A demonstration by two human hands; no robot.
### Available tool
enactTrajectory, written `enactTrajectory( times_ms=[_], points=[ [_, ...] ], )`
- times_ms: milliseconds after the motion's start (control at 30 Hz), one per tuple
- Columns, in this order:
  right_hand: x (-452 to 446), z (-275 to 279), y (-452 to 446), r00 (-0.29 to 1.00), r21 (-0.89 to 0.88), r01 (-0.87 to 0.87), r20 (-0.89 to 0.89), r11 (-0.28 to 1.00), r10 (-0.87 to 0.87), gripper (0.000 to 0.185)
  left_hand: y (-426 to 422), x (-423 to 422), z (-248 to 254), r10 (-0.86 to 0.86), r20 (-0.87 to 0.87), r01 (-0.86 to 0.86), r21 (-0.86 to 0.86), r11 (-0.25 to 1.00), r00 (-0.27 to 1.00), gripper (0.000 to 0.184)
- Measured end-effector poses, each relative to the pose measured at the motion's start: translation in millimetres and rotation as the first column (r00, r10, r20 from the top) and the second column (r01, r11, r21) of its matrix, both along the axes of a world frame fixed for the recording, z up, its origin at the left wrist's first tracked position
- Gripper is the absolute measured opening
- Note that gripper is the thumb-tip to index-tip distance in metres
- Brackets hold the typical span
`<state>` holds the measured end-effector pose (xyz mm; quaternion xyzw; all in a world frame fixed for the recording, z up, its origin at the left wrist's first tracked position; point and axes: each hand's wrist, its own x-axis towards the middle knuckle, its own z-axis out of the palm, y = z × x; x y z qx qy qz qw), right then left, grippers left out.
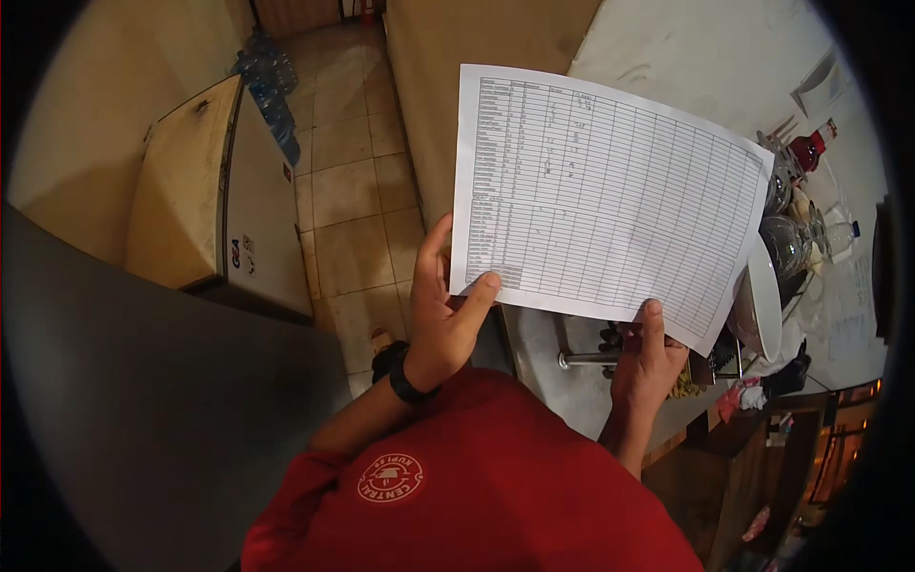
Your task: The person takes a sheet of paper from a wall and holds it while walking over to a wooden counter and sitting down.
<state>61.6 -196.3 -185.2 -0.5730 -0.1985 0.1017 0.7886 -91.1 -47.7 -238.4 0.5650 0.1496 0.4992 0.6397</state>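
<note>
A white sheet of paper (610, 200) printed with a table is held up before me. Its left columns carry small printed words and some handwritten marks; most of the grid on the right is blank, and the writing is too small to read. My left hand (450, 305), with a dark band on the wrist, pinches the lower left corner, thumb on the front. My right hand (648, 367) grips the bottom edge further right, thumb on top and fingers behind the paper. The sheet hides part of the counter behind it.
A freezer-like box (205, 191) with stickers stands at the left, near clear plastic bottles (267, 86) on the tiled floor (353, 200). On the right are a white bowl (760, 305), glass jars (786, 248), a small bottle (842, 234) and a black plastic bag (789, 372).
</note>
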Motion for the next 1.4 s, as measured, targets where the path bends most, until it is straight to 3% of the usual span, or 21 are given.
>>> enactTrajectory(
  times_ms=[167, 267, 767, 867, 1167, 1400],
  points=[
    [12.5, -15.9, -13.1, 0.998, -0.006, -0.058, 0.012, 0.998, 0.058, 0.023, -4.9, 4.2, -5.6, 0.054, -0.027, -0.054, -0.001, 0.999, 0.998, 0.064],
    [11.4, -15.8, -12.9, 1.0, -0.023, -0.024, 0.003, 0.999, 0.024, 0.022, -9.2, 0.9, -0.1, -0.003, -0.044, -0.004, -0.157, 0.988, 0.999, 0.056],
    [11.7, -18.0, -8.2, 0.999, -0.018, -0.012, -0.053, 1.0, 0.011, 0.016, -13.3, -2.1, 2.1, -0.04, -0.066, 0.019, -0.292, 0.956, 0.997, 0.025],
    [9.5, -15.7, -6.3, 0.998, -0.003, -0.012, -0.065, 1.0, 0.011, 0.014, -11.3, -1.4, -5.1, -0.055, -0.062, 0.034, -0.299, 0.954, 0.997, 0.034],
    [9.6, -16.0, -2.5, 0.997, -0.001, -0.001, -0.078, 1.0, 0.001, 0.018, -6.1, 1.0, -15.7, -0.114, 0.027, 0.116, -0.362, 0.925, 0.993, 0.039],
    [10.4, -15.9, -4.3, 0.998, -0.036, -0.044, -0.043, 0.998, 0.042, 0.015, -4.4, 3.6, -11.1, -0.062, 0.025, 0.066, -0.396, 0.916, 0.998, 0.029]
  ],
)
